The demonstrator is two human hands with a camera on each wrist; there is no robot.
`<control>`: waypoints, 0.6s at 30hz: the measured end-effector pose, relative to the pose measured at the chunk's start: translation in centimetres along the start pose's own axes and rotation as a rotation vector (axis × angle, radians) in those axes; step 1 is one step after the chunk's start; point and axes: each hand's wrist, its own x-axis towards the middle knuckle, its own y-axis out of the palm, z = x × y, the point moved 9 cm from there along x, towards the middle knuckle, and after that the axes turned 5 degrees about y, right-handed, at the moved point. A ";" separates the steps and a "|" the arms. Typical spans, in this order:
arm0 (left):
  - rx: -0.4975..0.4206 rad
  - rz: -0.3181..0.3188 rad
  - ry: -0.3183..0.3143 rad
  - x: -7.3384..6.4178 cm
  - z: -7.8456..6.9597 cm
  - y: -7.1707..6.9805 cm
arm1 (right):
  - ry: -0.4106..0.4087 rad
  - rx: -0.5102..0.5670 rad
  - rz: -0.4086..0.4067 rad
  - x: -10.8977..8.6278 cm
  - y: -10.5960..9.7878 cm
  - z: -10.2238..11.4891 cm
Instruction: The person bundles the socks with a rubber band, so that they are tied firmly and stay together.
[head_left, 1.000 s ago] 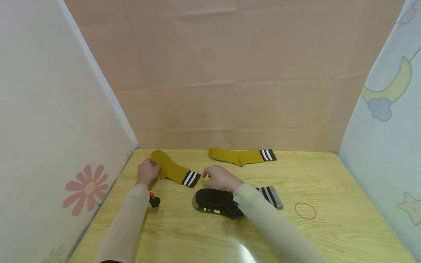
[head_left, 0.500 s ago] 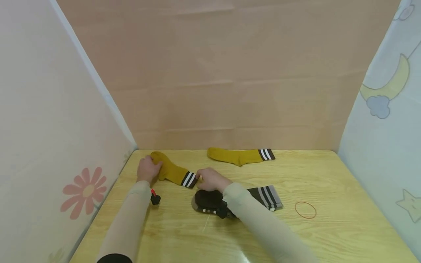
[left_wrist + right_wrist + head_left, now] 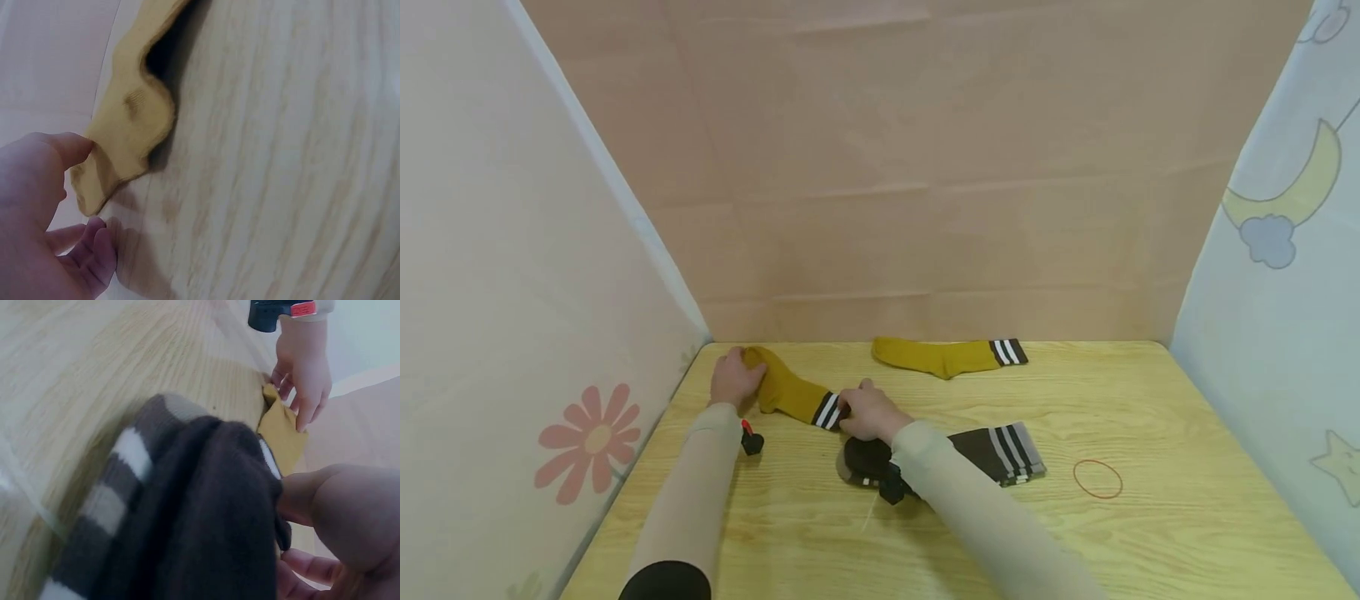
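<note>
A mustard yellow sock (image 3: 793,393) with a black-and-white striped cuff lies at the back left of the table. My left hand (image 3: 735,379) pinches its toe end, thumb on top in the left wrist view, where the sock (image 3: 128,112) is lifted and creased. At the cuff, my right hand (image 3: 871,412) holds the striped end between thumb and fingers; the dark sock partly hides this grip in the right wrist view. Under my right wrist lie dark brown socks (image 3: 981,450) with grey stripes, one on another, partly covered by the sleeve.
Another mustard sock (image 3: 936,357) lies flat along the back edge. A thin red ring (image 3: 1097,479) is on the table (image 3: 1187,517) at the right. Fabric walls stand at left, back and right.
My right hand has moved left and down onto the striped cuff and taken hold of it. The left hand has stayed at the toe, its fingers now closer around it.
</note>
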 end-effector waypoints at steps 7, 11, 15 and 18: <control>0.028 0.035 0.100 1.0 -0.4 0.3 | 0.025 0.017 -0.041 -0.2 -0.2 -0.1; 0.010 0.044 0.121 1.6 -0.3 0.5 | 0.024 0.016 -0.066 -0.1 -0.3 -0.2; -0.036 0.045 0.106 1.9 0.3 0.5 | 0.026 -0.012 -0.071 0.0 -0.1 -0.3; -0.116 0.046 0.074 1.9 0.5 0.3 | 0.040 -0.017 -0.065 0.0 0.0 -0.4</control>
